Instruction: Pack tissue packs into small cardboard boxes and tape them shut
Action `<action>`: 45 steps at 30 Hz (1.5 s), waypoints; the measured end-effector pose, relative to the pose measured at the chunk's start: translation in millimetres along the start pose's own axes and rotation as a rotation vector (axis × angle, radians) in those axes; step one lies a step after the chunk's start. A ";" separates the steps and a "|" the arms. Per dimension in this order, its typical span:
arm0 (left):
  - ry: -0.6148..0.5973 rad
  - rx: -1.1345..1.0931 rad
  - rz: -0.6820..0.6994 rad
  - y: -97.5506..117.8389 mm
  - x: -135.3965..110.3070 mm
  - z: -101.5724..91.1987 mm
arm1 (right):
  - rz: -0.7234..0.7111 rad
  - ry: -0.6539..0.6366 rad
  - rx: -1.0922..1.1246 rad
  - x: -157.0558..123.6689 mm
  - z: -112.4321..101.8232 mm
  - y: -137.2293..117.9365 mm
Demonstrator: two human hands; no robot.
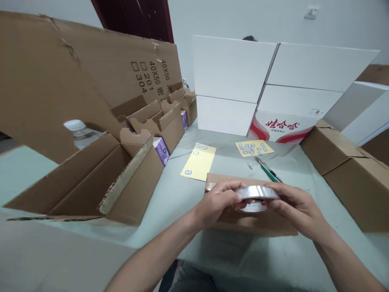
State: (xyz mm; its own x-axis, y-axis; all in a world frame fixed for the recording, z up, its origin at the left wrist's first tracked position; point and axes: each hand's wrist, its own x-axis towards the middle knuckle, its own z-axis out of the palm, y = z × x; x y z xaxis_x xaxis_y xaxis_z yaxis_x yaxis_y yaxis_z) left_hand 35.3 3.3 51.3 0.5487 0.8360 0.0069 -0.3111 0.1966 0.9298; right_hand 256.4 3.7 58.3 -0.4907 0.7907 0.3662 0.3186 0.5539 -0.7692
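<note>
A roll of clear packing tape (pixel 257 194) is held between both hands, just above a small closed cardboard box (pixel 255 221) at the table's near edge. My left hand (pixel 217 202) grips the roll's left side with curled fingers. My right hand (pixel 293 209) grips its right side, thumb on the rim. The box is partly hidden under the hands.
An open cardboard box (pixel 91 178) lies on its side at the left, with a row of small open boxes (pixel 164 117) behind it. Two yellow sticker sheets (pixel 199 162) (pixel 253 148), a green utility knife (pixel 269 170), white cartons (pixel 273 89) and brown boxes (pixel 346 170) surround the grey table (pixel 179 194).
</note>
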 end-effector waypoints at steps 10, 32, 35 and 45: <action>0.051 0.002 -0.006 0.0 0.0 0.9 | -0.060 0.006 -0.105 -2.9 3.6 -0.5; 0.331 0.593 0.213 -2.3 -8.5 -2.0 | -0.365 0.150 -0.621 -11.6 -6.7 -23.8; 0.316 0.666 0.220 3.9 -10.1 0.2 | -0.403 0.135 -0.699 -15.1 -6.7 -24.5; 0.378 0.847 0.274 -0.8 -9.8 4.9 | -0.474 0.108 -0.824 -23.7 -2.1 -20.6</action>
State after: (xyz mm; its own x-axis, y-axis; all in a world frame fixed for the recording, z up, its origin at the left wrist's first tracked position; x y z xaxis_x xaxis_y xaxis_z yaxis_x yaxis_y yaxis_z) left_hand 34.0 -7.6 52.3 0.2087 0.9366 0.2816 0.3522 -0.3406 0.8718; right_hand 263.1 -25.8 66.6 -0.6508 0.4340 0.6229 0.5972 0.7993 0.0671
